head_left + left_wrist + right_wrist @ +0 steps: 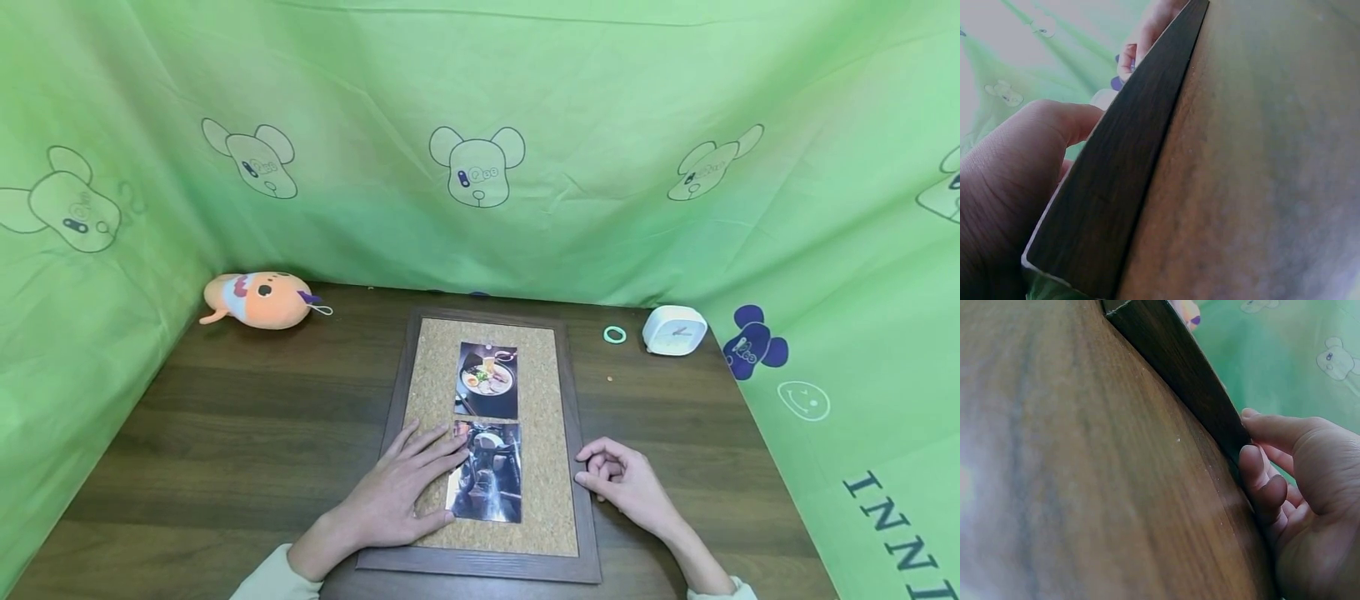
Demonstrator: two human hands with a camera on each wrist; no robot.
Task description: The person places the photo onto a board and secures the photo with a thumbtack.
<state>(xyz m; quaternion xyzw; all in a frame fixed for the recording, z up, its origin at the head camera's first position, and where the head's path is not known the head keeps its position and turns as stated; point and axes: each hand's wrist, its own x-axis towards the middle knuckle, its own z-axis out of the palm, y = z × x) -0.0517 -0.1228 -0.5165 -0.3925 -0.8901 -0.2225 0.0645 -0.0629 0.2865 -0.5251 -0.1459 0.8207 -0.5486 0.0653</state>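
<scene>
A cork board [540,467] in a dark wooden frame lies on the table. On it, a photo of a noodle bowl [487,380] has a small light pushpin [488,347] at its top edge. Just below is a dark photo of what looks like a motorcycle [491,475]. My left hand [401,487] lies with fingers spread over the board's lower left, fingertips and thumb at that photo's left edge. At the right side of the frame, my right hand [622,483] has curled fingers, thumb and fingertips gripping the frame's edge [1179,369].
An orange plush toy [262,300] lies at the back left. To the back right are a mint-green ring [615,334] and a white clock [675,330]. A tiny light bit [610,379] lies right of the board. Green curtains [480,242] enclose the wooden table [247,433].
</scene>
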